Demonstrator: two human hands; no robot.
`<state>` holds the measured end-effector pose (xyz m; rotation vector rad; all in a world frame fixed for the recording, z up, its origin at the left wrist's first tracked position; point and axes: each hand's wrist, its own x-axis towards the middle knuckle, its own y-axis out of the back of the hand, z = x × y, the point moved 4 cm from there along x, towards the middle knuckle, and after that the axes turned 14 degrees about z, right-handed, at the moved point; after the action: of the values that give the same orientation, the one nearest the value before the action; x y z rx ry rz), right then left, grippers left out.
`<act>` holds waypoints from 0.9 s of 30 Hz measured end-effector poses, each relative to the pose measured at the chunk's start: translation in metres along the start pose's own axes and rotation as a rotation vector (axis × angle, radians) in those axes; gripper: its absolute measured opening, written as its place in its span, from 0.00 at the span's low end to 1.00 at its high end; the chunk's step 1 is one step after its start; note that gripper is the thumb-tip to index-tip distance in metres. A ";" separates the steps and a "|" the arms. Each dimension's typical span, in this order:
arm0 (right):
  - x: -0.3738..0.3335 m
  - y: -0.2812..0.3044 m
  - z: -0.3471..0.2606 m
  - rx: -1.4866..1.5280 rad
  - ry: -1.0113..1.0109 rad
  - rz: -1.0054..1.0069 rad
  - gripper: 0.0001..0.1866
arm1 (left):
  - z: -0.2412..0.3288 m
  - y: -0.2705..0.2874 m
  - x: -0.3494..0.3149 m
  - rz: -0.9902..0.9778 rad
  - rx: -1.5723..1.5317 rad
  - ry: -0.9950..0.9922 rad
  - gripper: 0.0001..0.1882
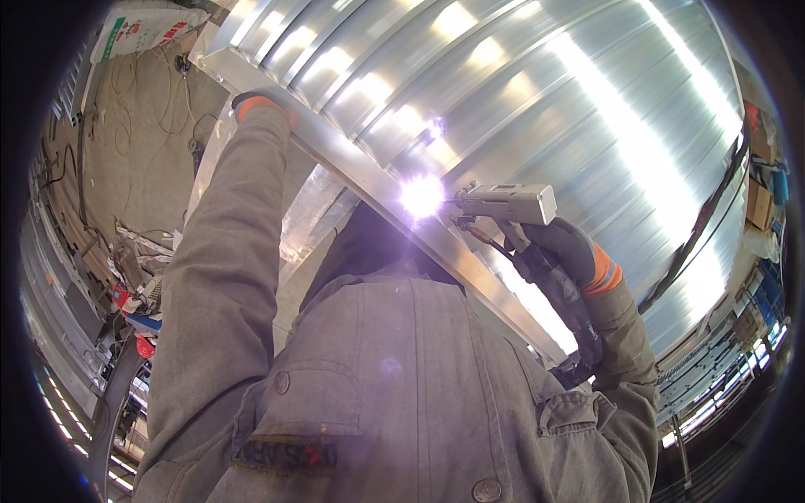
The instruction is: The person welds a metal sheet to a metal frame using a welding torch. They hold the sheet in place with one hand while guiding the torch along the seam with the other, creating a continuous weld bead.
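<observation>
In my gloved right hand (566, 250) is a welding gun (507, 203) with a boxy grey body and a dark handle and hose. Its nozzle points left, and a blinding white-violet arc (422, 195) burns at the tip, hiding the spot it touches. That spot lies on the near metal rail (335, 151) of a large ribbed aluminium panel (520, 109). My gloved left hand (254, 101), with an orange cuff, is against the same rail farther up to the left. Its fingers are mostly hidden behind the sleeve and cuff.
A dark cable (700, 222) runs across the panel's right side. Loose wires and a printed white sack (147, 32) lie on the floor at upper left. Clutter with a red item (145, 345) sits at left. Cardboard boxes (759, 204) stand at far right.
</observation>
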<state>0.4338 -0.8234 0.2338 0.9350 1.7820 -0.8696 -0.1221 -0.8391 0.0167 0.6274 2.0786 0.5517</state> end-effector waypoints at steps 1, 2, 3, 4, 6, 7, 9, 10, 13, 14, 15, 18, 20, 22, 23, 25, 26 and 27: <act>0.000 0.000 0.000 0.006 -0.007 -0.004 0.20 | 0.000 -0.001 0.000 0.010 0.004 0.010 0.32; 0.000 0.000 0.000 0.012 -0.014 -0.009 0.20 | -0.001 -0.002 0.001 0.020 0.007 0.020 0.32; -0.001 0.001 0.000 0.003 -0.009 -0.011 0.20 | 0.000 -0.002 0.002 0.012 0.006 0.009 0.32; -0.001 0.001 0.000 -0.006 -0.005 -0.013 0.20 | 0.000 -0.003 0.003 0.005 0.006 -0.002 0.32; -0.002 0.002 0.000 -0.009 -0.003 -0.016 0.20 | 0.001 -0.004 0.002 0.008 0.004 -0.009 0.32; -0.003 0.003 0.000 -0.004 -0.007 -0.018 0.20 | 0.002 -0.004 0.002 0.018 0.003 -0.004 0.32; -0.003 0.004 0.001 -0.003 -0.010 -0.019 0.20 | 0.002 -0.003 0.000 0.035 -0.008 0.014 0.32; -0.003 0.004 0.002 -0.007 -0.011 -0.019 0.20 | 0.003 -0.003 0.000 0.040 -0.020 0.026 0.32; -0.004 0.005 0.005 -0.011 -0.015 -0.017 0.20 | 0.001 -0.002 0.000 0.036 -0.011 -0.002 0.32; -0.004 0.005 0.005 -0.010 -0.017 -0.016 0.20 | 0.000 -0.002 -0.001 0.035 0.010 -0.014 0.32; -0.005 0.005 0.005 -0.004 -0.018 -0.020 0.21 | 0.000 -0.002 -0.001 0.029 -0.002 -0.014 0.32; -0.008 0.005 0.005 0.015 -0.022 -0.029 0.21 | 0.000 -0.005 0.000 0.015 -0.007 0.007 0.34; -0.010 0.005 0.005 0.029 -0.022 -0.040 0.22 | 0.000 -0.007 0.001 -0.015 -0.013 0.012 0.36; -0.011 0.005 0.005 0.010 -0.016 -0.038 0.22 | 0.000 -0.009 0.003 -0.051 -0.028 0.016 0.38; -0.011 0.005 0.005 0.001 -0.013 -0.039 0.22 | 0.000 -0.010 0.004 -0.073 -0.030 0.016 0.39; -0.012 0.006 0.007 0.005 -0.014 -0.022 0.21 | 0.000 -0.013 0.007 -0.083 -0.057 0.036 0.39; -0.012 0.006 0.008 0.008 -0.014 -0.013 0.21 | -0.001 -0.015 0.009 -0.075 -0.062 0.050 0.39; -0.013 0.006 0.009 0.014 -0.016 -0.006 0.21 | -0.001 -0.018 0.011 -0.071 -0.069 0.056 0.39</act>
<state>0.4465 -0.8306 0.2418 0.9298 1.7672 -0.8921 -0.1320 -0.8469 -0.0003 0.5018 2.1162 0.6032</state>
